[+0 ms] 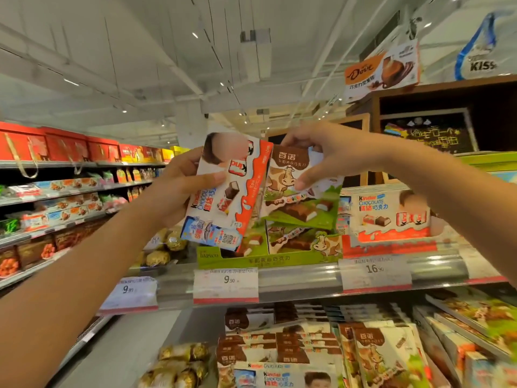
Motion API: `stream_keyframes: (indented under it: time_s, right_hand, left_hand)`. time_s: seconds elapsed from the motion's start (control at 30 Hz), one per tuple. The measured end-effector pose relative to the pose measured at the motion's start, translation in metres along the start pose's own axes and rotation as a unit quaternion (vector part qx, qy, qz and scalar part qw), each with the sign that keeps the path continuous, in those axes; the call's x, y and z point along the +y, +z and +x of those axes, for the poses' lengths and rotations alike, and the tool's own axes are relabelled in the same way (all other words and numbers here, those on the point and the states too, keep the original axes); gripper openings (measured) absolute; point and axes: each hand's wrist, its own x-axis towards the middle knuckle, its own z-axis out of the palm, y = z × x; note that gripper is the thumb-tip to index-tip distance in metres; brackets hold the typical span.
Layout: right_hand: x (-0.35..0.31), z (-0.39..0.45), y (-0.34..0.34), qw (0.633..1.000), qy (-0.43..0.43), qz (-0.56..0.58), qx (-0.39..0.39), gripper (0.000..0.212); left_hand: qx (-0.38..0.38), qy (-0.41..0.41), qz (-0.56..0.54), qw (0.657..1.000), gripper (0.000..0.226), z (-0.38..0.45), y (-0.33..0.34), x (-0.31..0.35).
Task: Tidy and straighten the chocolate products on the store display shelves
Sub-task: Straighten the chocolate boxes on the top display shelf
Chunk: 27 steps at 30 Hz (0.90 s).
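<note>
Shelf edge [302, 278] carries price tags [225, 285]; left grip [179, 189] clasps Kinder box [226, 191]; right grip [321, 152] pinches cow pack [296, 189].

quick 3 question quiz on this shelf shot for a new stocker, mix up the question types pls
1. True or false: the left hand grips a white and orange Kinder box turned on end.
2. The right hand pinches which pack?
A. a gold foil ball
B. the cow-print pack
C. a red gift box
3. Fill in: the price tag under the green display tray reads ____.

Key
1. True
2. B
3. 9.90
</note>
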Motion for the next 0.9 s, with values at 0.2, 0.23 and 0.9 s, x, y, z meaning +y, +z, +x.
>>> stream_keyframes:
  time_s: [0.2,0.23,0.9]
  right_hand:
    - [-0.003,0.006,0.030,0.998,0.018,-0.042,-0.051,0.061]
    - [-0.002,0.003,0.035,0.997,0.020,-0.052,-0.056,0.062]
    - [-0.002,-0.017,-0.005,0.983,0.015,0.185,0.018,0.059]
  left_hand:
    - [-0.018,0.005,0.009,1.000,0.044,0.000,0.004,0.002]
    - [-0.015,0.006,0.026,1.000,0.040,0.000,0.007,0.004]
    - [-0.045,0.024,0.309,0.950,0.012,0.020,0.062,0.012]
